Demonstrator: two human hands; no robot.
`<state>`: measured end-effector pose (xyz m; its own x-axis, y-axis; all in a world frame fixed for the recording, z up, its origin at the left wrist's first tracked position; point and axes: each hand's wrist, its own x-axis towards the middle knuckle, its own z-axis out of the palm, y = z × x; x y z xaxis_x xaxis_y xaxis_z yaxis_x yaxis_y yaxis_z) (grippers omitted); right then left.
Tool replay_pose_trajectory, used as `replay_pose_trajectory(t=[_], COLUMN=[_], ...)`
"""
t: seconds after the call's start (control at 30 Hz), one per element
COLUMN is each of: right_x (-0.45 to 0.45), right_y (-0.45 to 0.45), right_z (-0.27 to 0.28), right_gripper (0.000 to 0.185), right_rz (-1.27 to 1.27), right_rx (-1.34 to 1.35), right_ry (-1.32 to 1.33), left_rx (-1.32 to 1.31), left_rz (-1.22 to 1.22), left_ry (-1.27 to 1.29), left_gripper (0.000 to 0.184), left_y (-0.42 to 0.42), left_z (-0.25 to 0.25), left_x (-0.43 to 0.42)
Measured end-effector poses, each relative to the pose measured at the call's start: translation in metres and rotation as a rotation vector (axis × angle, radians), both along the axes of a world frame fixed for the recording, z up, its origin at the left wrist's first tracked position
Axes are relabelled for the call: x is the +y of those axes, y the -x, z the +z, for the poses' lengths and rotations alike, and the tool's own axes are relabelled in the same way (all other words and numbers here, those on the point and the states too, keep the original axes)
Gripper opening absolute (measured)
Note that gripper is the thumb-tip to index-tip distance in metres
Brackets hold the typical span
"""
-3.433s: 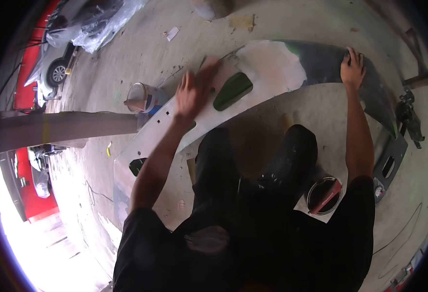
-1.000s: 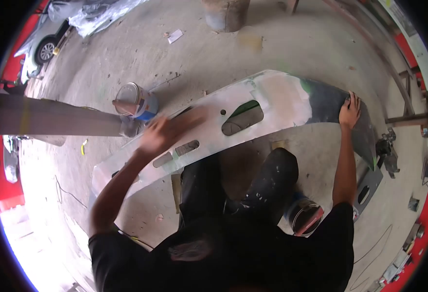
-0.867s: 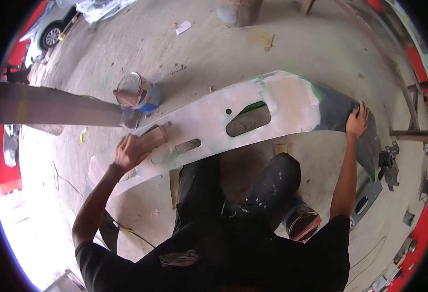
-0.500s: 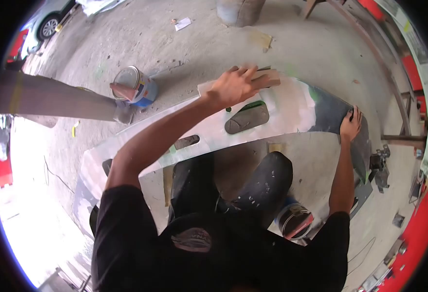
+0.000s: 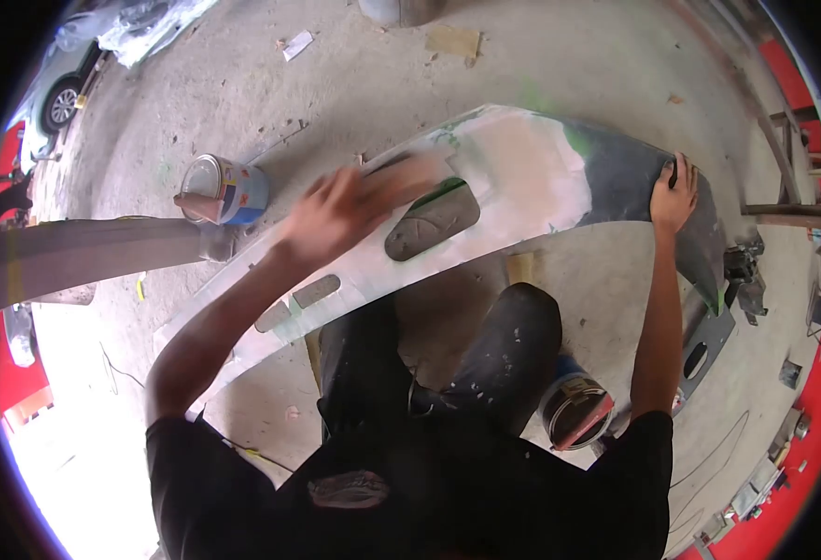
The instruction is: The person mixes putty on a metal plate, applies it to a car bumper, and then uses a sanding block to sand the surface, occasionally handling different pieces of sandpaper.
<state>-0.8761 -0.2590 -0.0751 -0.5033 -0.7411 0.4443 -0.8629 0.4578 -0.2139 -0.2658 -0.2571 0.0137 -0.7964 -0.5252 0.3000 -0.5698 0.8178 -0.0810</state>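
A long curved car bumper, patched pink-white and green with a dark grey right end, stretches across in front of my knees. My left hand, smeared by motion, is closed over a flat, tan sanding block on the bumper's upper face, just left of the large oval opening. The block's underside is hidden. At the grey right end, my right hand grips the bumper near its far edge, with the fingers over the top beside a small dark hole.
A blue-white paint can with a brownish piece on it stands beyond the bumper at left, near a grey post-like piece. Another can with a red-brown piece across it sits by my right knee. A parked car is at far left.
My left hand has swept left and nearer along the bumper with the sanding block. The right hand keeps its hold at the grey end. The head view has shifted slightly.
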Motion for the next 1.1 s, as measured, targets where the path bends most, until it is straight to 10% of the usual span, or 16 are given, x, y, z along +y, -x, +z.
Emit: replay_pose_trajectory(t=[0.2,0.47,0.8,1.1], right_x=[0.005,0.003,0.007,0.0], right_y=[-0.004,-0.013,-0.004,-0.003], right_z=[0.008,0.009,0.007,-0.002], right_gripper=[0.048,0.045,0.045,0.044], right_rz=[0.004,-0.028,0.041,0.016], right_rx=[-0.016,-0.046,-0.023,-0.029], right_ry=[-0.015,0.043,0.076,0.102], left_rx=[0.088,-0.127,0.116,-0.13], left_rz=[0.085,0.153,-0.047,0.149], left_ry=[-0.002,-0.116,0.007,-0.184], left_gripper=[0.06,0.05,0.055,0.057], left_y=[0.12,-0.097,0.172,-0.074], left_z=[0.012,0.011,0.003,0.021], left_x=[-0.046,0.086,-0.081,0.077])
